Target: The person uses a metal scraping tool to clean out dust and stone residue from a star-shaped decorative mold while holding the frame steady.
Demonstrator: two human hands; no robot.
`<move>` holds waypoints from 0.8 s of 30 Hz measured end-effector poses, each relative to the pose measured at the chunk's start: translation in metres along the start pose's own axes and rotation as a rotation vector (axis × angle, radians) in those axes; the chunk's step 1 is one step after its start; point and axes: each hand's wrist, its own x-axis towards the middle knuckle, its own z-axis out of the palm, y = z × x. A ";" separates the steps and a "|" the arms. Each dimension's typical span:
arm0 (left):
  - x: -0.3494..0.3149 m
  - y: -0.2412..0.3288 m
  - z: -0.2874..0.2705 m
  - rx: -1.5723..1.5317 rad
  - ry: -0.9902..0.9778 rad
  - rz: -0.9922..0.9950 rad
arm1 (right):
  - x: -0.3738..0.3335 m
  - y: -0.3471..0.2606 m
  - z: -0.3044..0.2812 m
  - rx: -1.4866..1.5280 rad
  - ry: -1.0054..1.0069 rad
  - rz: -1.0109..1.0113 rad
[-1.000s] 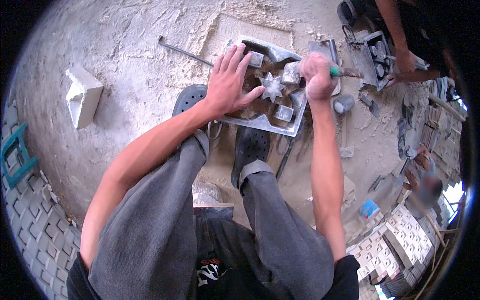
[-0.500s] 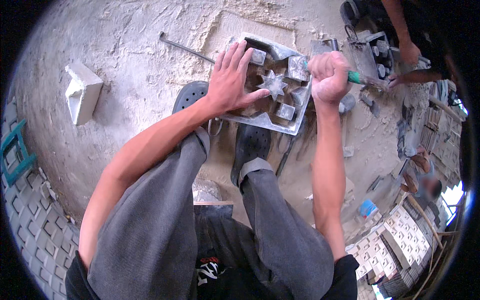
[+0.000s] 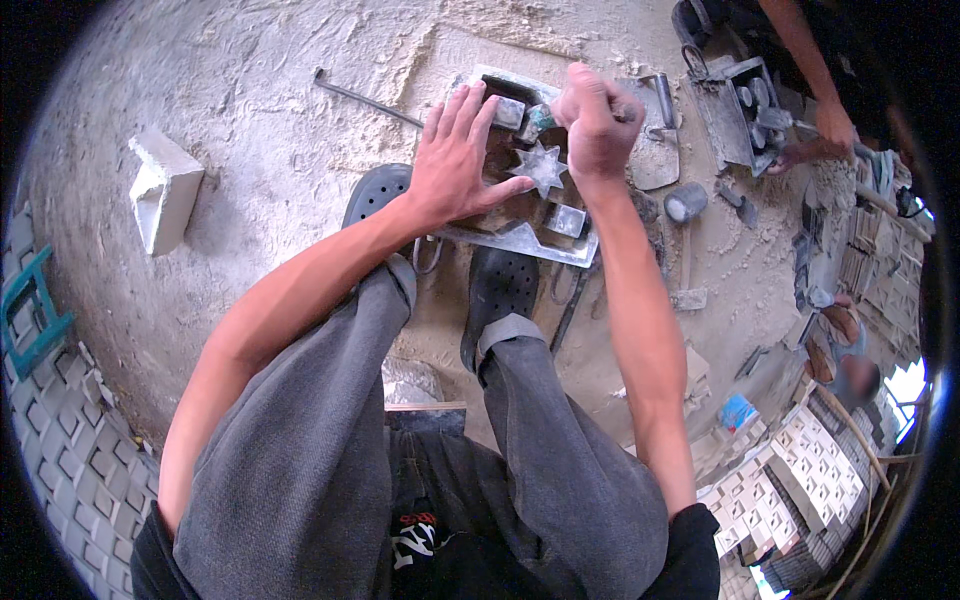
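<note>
A grey metal mould (image 3: 510, 240) lies on the ground between my feet, with a star-shaped piece (image 3: 540, 168) in its middle and block-shaped pieces around it, among them a square block (image 3: 567, 220) near its front. My left hand (image 3: 458, 150) rests on the mould's left side, fingers spread and holding nothing. Over the mould's far right part, my right hand (image 3: 598, 125) is closed in a fist around a short tool with a green part (image 3: 540, 120). The green part shows beside the fist, close to the mould; the tool's exact kind is unclear. My fist hides the mould's right corner.
Right of the mould lie a flat trowel (image 3: 655, 155) and a mallet (image 3: 686, 203). A thin metal rod (image 3: 365, 100) reaches the mould's left side. A white chunk (image 3: 165, 190) stands at left. Another person's hand (image 3: 835, 125) works at a second mould (image 3: 735, 115), upper right.
My right hand has moved left from the mould's right edge to over the mould, turning the green tool with it. My left hand stays in place. The other person's hands shifted.
</note>
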 end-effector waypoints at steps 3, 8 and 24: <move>-0.001 0.000 -0.001 -0.004 -0.004 -0.001 | 0.002 -0.020 -0.005 0.167 0.017 -0.034; 0.000 0.001 0.000 -0.004 -0.006 -0.003 | -0.011 -0.004 -0.008 -0.047 0.034 -0.157; 0.001 0.001 0.004 -0.010 -0.001 0.000 | 0.009 -0.014 -0.007 0.061 -0.095 -0.049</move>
